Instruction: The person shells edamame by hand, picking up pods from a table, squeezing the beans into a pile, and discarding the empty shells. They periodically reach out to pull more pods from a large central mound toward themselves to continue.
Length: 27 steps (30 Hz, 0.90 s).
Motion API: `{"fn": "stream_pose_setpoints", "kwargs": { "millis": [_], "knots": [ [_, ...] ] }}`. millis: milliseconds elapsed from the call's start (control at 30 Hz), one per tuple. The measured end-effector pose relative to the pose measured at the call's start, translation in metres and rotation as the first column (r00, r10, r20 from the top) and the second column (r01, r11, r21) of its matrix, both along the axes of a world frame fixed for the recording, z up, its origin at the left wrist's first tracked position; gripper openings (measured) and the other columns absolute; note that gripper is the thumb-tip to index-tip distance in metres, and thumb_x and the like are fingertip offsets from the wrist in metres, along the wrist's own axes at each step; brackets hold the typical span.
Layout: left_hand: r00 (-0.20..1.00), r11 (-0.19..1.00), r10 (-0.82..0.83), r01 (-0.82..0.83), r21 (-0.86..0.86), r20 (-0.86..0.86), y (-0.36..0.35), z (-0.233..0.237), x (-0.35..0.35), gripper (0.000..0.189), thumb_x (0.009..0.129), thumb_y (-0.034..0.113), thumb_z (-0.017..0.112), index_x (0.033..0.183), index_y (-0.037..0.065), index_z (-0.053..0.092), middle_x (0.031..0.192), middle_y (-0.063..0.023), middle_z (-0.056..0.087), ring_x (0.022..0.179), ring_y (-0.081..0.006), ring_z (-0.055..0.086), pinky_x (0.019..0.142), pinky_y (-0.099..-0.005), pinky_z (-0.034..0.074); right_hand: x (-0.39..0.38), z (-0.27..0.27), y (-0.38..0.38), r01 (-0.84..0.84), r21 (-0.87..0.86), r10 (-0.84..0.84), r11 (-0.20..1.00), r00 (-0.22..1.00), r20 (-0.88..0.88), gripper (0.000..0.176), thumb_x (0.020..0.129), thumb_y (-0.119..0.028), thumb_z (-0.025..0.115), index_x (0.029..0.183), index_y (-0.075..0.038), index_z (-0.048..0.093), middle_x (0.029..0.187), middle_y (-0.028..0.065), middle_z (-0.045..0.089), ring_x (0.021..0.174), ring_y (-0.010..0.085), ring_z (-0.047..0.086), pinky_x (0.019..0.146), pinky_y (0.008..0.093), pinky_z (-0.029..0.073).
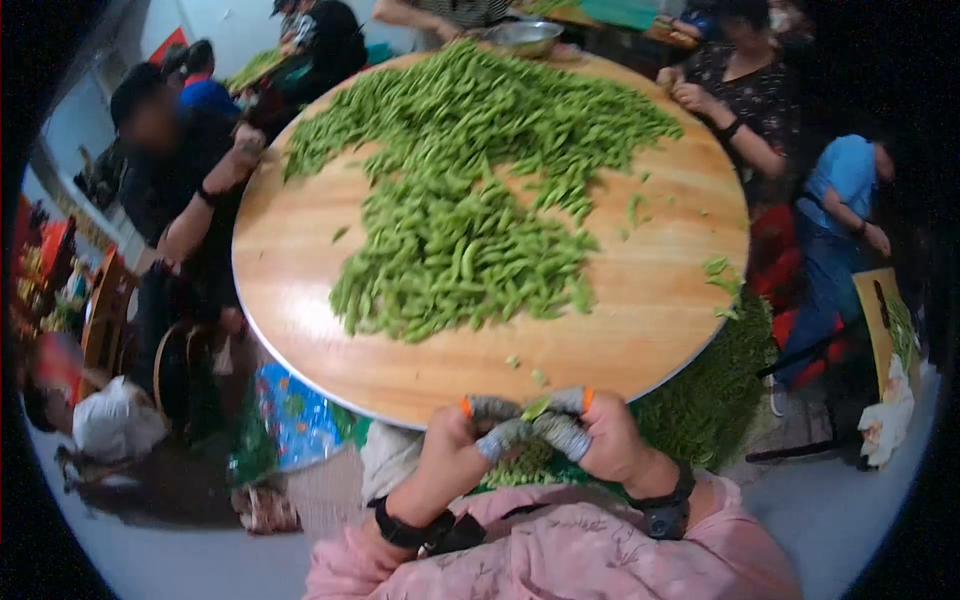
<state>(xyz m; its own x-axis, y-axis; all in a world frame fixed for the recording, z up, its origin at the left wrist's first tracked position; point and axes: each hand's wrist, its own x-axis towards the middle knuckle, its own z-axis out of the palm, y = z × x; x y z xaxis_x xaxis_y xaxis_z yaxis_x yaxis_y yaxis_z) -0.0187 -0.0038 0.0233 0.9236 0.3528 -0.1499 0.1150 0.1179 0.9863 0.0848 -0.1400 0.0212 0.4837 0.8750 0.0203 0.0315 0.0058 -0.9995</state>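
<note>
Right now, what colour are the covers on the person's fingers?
Grey with orange ends: the finger covers pinch a green pod. Head view shows it best.

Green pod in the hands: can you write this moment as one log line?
left hand: pinching pod | right hand: pinching same pod | fingers: wrapped | table: big pile of pods

Busy room around a round wooden desk.
The desk (660, 310) is pale wood, with people seated all round it. A smooth grey floor (850, 510) shows at the lower right and a pale wall (225, 25) at the far left. A wooden chair (103, 315) stands left, a red stool (800, 330) right. The light is soft and even.
</note>
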Motion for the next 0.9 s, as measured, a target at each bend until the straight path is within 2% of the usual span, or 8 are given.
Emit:
{"fn": "stream_pose_setpoints", "kwargs": {
  "millis": [100, 200, 267, 367, 500, 567, 767, 900],
  "knots": [
    [0.995, 0.995, 0.044, -0.036, -0.098, 0.087, -0.004, -0.003, 0.001, 0.011, 0.076, 0.005, 0.056, 0.084, -0.003, 0.056, 0.069, -0.0004, 0.057, 0.059, -0.0074, 0.053, 0.052, -0.0197, 0.043, 0.003, -0.003, 0.000, 0.029, 0.040, -0.029, 0.999, 1.000, 0.008, 0.014, 0.079, -0.002, 0.051, 0.092, 0.002, 0.054, 0.079, 0.0036, 0.057, 0.074, 0.0077, 0.050, 0.066, 0.0223, 0.043],
    [0.989, 0.996, -0.035, 0.023, 0.086, 0.141, 0.000, -0.003, 0.002, 0.013, 0.074, 0.000, 0.057, 0.087, -0.003, 0.056, 0.072, -0.0034, 0.058, 0.060, -0.0088, 0.054, 0.054, -0.0205, 0.044, 0.006, -0.001, -0.002, 0.013, 0.043, -0.007, 0.999, 0.992, -0.128, 0.015, 0.079, -0.001, 0.050, 0.093, 0.003, 0.053, 0.082, 0.0036, 0.056, 0.076, 0.0087, 0.051, 0.068, 0.0229, 0.043],
    [0.976, 0.905, -0.164, 0.092, 0.415, 0.142, 0.003, -0.001, 0.003, 0.013, 0.073, -0.001, 0.057, 0.086, -0.003, 0.057, 0.071, -0.0038, 0.058, 0.061, -0.0082, 0.054, 0.057, -0.0200, 0.044, 0.008, -0.004, -0.005, 0.002, 0.012, 0.000, 1.000, 0.985, -0.174, 0.015, 0.079, 0.000, 0.050, 0.093, 0.004, 0.053, 0.084, 0.0037, 0.056, 0.078, 0.0095, 0.052, 0.070, 0.0230, 0.043],
    [0.983, 0.879, -0.163, 0.108, 0.464, 0.080, 0.002, -0.003, 0.003, 0.012, 0.073, 0.000, 0.057, 0.084, -0.003, 0.057, 0.069, -0.0039, 0.058, 0.061, -0.0076, 0.053, 0.057, -0.0198, 0.043, 0.009, -0.003, -0.006, 0.003, -0.001, -0.003, 1.000, 0.984, -0.179, 0.014, 0.079, 0.000, 0.050, 0.092, 0.004, 0.053, 0.085, 0.0045, 0.057, 0.079, 0.0095, 0.052, 0.071, 0.0231, 0.043],
    [0.978, 0.858, -0.204, 0.155, 0.489, 0.048, 0.001, -0.002, 0.004, 0.011, 0.073, -0.001, 0.057, 0.083, -0.003, 0.058, 0.070, -0.0040, 0.059, 0.063, -0.0078, 0.053, 0.058, -0.0200, 0.044, 0.011, -0.004, -0.009, -0.021, -0.023, 0.019, 1.000, 0.995, -0.102, 0.013, 0.079, 0.000, 0.050, 0.091, 0.003, 0.054, 0.085, 0.0050, 0.057, 0.079, 0.0095, 0.052, 0.071, 0.0229, 0.043],
    [0.984, 0.958, -0.108, 0.066, 0.279, 0.139, -0.003, -0.009, 0.004, 0.014, 0.070, 0.000, 0.059, 0.084, -0.002, 0.057, 0.066, -0.0117, 0.057, 0.059, -0.0127, 0.055, 0.055, -0.0242, 0.044, 0.008, -0.004, -0.008, -0.009, -0.019, 0.007, 1.000, 0.994, -0.112, 0.013, 0.078, 0.000, 0.050, 0.090, 0.003, 0.054, 0.085, 0.0051, 0.057, 0.079, 0.0095, 0.052, 0.071, 0.0228, 0.043],
    [0.993, 0.985, -0.051, 0.033, 0.172, 0.107, -0.009, -0.016, 0.001, 0.013, 0.074, 0.000, 0.057, 0.086, -0.005, 0.057, 0.075, -0.0050, 0.060, 0.067, -0.0079, 0.054, 0.060, -0.0205, 0.044, 0.003, -0.010, -0.009, 0.029, -0.016, -0.031, 0.999, 0.987, -0.160, 0.013, 0.078, 0.001, 0.052, 0.090, 0.003, 0.054, 0.085, 0.0053, 0.057, 0.078, 0.0095, 0.052, 0.070, 0.0230, 0.043],
    [0.990, 0.933, -0.073, 0.023, 0.360, 0.124, -0.007, -0.015, 0.002, 0.013, 0.074, 0.001, 0.058, 0.086, -0.004, 0.057, 0.074, -0.0047, 0.060, 0.066, -0.0076, 0.054, 0.059, -0.0205, 0.044, 0.003, -0.008, -0.009, 0.073, -0.015, -0.075, 0.997, 0.975, -0.210, 0.014, 0.078, 0.000, 0.052, 0.091, 0.004, 0.054, 0.084, 0.0048, 0.057, 0.078, 0.0096, 0.053, 0.070, 0.0231, 0.043]
  ]
}}
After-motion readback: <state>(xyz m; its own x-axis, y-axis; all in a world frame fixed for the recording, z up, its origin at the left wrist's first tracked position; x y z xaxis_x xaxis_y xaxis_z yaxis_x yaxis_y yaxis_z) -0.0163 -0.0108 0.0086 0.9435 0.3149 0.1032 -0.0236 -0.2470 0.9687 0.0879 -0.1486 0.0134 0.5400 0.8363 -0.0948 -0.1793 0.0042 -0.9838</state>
